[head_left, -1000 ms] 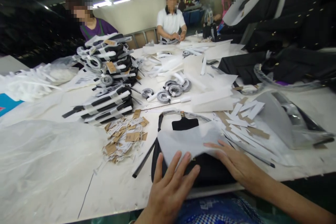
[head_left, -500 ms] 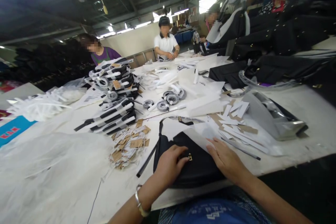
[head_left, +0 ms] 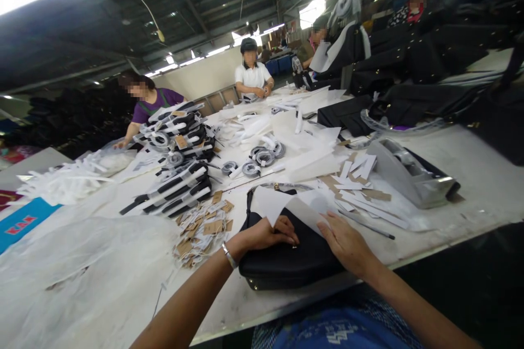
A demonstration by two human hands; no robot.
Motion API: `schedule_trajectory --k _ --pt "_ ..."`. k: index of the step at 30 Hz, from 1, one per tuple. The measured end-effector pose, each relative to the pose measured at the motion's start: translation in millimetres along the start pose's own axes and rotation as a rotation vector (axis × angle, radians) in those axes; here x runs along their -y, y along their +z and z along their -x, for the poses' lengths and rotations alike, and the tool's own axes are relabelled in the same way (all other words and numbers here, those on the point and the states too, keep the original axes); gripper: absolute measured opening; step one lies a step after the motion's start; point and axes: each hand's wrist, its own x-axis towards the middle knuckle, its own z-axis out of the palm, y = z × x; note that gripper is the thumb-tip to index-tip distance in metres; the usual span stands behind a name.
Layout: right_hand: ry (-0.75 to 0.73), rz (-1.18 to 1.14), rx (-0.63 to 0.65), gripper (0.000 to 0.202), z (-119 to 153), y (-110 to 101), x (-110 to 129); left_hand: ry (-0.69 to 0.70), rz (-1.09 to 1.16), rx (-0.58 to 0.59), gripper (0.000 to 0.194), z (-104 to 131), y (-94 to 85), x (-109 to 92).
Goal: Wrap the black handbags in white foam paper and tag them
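Observation:
A black handbag (head_left: 286,270) with a small gold clasp lies at the table's near edge, in front of my body. My left hand (head_left: 270,233) is closed at the front of the bag, its bent fingertips pressed together just above the clasp. What lies under those fingers is partly hidden. My right hand (head_left: 347,242) rests on the bag's right side with its fingers stretched out, touching a sheet of white paper (head_left: 305,210). The paper covers part of the bag's top, and one corner hangs close to my left hand. A clear-wrapped handle (head_left: 282,186) shows behind the bag.
Paper tags (head_left: 204,226) lie in a heap left of the bag. Wrapped black straps (head_left: 184,142) are stacked behind them. Coiled straps (head_left: 264,155), cardboard strips (head_left: 356,185) and a plastic-wrapped bag (head_left: 413,174) lie beyond. Several co-workers are around the table.
My left hand has turned inward and its fingers have closed down near the clasp. White paper now stands up beside it. The co-worker at the left has reached an arm toward the table.

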Motion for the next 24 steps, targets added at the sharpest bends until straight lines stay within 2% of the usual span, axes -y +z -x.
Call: schedule_trajectory --k 7,10,12,15,18,20,24 --pt "-0.004 0.014 -0.009 0.046 3.3 4.7 -4.3 0.016 0.003 0.118 0.029 -9.1 -9.3 -2.2" --pt "0.01 0.0 -0.002 0.047 2.7 3.4 -2.8 -0.026 -0.032 0.073 0.028 0.1 -10.1 -13.0" --pt "0.003 -0.01 0.008 0.047 1.5 1.0 -1.0 -0.075 -0.064 -0.001 0.041 15.1 -7.3 -23.9" --pt "-0.033 -0.019 0.04 0.046 -0.9 -4.1 1.5 -0.126 -0.136 -0.079 0.058 45.5 5.3 -37.8" --pt "-0.073 -0.034 0.106 0.045 -3.6 -8.6 3.2 -0.097 -0.386 -0.063 0.073 70.5 27.0 -40.4" --pt "-0.105 -0.033 0.16 0.044 -5.6 -10.6 4.5 -0.1 -0.589 -0.079 0.076 78.7 43.0 -37.2" --pt "-0.189 0.047 0.224 0.041 -10.8 -13.0 9.7 -0.173 -0.808 -0.227 0.081 77.6 68.9 -29.9"
